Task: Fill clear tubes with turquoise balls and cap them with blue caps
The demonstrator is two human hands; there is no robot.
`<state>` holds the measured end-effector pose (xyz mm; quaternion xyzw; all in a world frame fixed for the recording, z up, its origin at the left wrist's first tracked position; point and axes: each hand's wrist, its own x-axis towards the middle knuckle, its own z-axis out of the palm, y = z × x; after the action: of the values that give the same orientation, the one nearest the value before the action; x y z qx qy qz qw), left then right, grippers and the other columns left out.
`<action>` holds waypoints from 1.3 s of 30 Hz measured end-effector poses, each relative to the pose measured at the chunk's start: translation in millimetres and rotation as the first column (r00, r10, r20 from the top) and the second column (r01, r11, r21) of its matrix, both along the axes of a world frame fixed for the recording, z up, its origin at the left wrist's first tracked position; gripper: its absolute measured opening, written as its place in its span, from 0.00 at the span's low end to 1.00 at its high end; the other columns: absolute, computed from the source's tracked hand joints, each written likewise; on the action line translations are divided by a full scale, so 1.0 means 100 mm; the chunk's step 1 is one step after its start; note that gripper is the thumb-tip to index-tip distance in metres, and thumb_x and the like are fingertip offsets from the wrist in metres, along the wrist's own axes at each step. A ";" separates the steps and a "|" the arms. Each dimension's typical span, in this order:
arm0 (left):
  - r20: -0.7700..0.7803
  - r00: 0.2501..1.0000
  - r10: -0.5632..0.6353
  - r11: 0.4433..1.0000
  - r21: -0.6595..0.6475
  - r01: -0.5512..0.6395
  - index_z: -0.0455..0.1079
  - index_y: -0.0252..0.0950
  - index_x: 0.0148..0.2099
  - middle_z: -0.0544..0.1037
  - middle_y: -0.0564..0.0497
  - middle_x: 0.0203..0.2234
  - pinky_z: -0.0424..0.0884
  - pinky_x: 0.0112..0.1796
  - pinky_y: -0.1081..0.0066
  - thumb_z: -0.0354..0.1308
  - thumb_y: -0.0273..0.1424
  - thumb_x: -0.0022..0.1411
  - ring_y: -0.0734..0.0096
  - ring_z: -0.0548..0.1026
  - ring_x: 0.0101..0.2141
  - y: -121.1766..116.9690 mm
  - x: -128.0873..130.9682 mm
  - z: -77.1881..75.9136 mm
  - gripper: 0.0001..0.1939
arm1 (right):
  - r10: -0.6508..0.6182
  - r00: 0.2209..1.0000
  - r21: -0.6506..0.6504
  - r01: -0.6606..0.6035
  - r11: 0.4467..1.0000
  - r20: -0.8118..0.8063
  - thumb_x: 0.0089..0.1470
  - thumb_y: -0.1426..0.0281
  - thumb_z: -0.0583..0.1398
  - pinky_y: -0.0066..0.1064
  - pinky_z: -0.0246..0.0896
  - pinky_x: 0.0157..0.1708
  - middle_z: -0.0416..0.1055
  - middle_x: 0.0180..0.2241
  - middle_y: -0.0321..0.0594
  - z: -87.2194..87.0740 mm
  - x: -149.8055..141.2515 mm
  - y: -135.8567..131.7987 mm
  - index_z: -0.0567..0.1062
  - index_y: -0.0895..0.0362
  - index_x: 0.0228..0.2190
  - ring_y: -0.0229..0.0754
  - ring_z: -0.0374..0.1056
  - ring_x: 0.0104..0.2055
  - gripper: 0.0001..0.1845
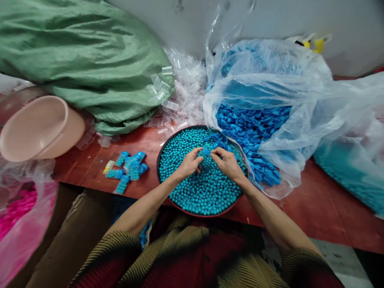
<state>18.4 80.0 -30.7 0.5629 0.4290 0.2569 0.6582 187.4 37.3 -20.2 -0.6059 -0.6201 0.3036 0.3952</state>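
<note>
My left hand [191,163] and my right hand [227,163] meet above a round basin [158,168] full of small turquoise beads [204,198]. Between the fingertips of both hands is a small container with a blue part [206,151]; fingers partly hide it, so its lower end is unclear. Both hands are closed in a pinch. Loose blue caps [218,140] lie on the beads just behind my right hand. To the left of the basin, several clear tubes filled with turquoise beads and topped with blue caps [132,166] lie in a small group on the red table [156,140].
Blue caps [255,124] spill from a clear plastic bag [300,96] at right. Empty clear tubes [187,96] heap behind the basin, beside a green sack [111,68]. A pink tub [67,124] stands left; a bag of turquoise beads [345,176] lies far right.
</note>
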 end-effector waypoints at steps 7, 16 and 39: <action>-0.049 0.997 -0.055 0.998 -0.004 0.055 0.61 0.34 0.54 0.70 0.52 0.32 0.61 0.15 0.81 0.53 0.31 0.57 0.83 0.67 0.19 0.04 -0.20 0.00 0.22 | 0.057 0.993 -0.071 -0.050 0.996 0.098 0.54 0.65 0.55 0.28 0.59 0.33 0.73 0.26 0.35 0.02 0.10 -0.09 0.75 0.56 0.30 0.38 0.67 0.29 0.11; -0.089 0.991 -0.102 0.994 0.019 0.105 0.63 0.35 0.54 0.72 0.53 0.30 0.58 0.15 0.82 0.53 0.31 0.58 0.84 0.65 0.17 0.01 -0.23 -0.01 0.21 | 0.242 0.967 -0.081 -0.236 0.968 0.075 0.52 0.67 0.56 0.28 0.59 0.32 0.73 0.24 0.35 0.02 0.07 -0.09 0.76 0.57 0.27 0.37 0.66 0.28 0.10; 0.049 0.992 0.119 0.991 -0.062 -0.116 0.66 0.35 0.51 0.64 0.59 0.21 0.57 0.15 0.82 0.57 0.33 0.55 0.86 0.60 0.15 -0.27 -0.04 0.04 0.20 | 0.089 0.992 0.013 -0.089 0.996 -0.092 0.54 0.66 0.55 0.28 0.60 0.31 0.70 0.24 0.35 -0.10 -0.20 -0.23 0.76 0.58 0.30 0.36 0.64 0.26 0.11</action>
<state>13.9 52.7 -26.9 0.5101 0.4511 0.2971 0.6693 167.0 14.7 -30.6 -0.5612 -0.6288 0.3460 0.4122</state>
